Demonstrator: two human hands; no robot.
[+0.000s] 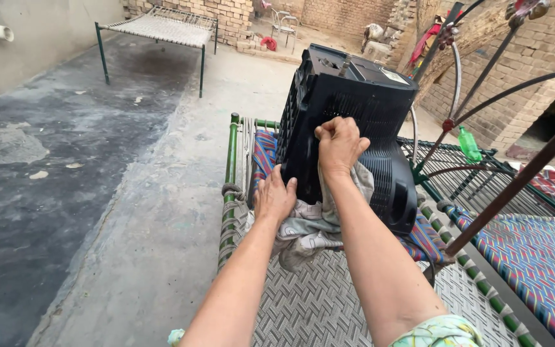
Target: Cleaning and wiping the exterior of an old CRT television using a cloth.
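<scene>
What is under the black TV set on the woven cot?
The black TV set stands on a striped mat over the cot. A grey cloth lies bunched at its base beneath the left hand; the set's underside is hidden.

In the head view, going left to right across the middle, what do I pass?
Dark floor patch → green cot rail → left hand → right hand gripping a grey cloth against the black television → green bottle.

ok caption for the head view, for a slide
Right hand rubs a cloth on a black television casing while left hand steadies it.
</scene>
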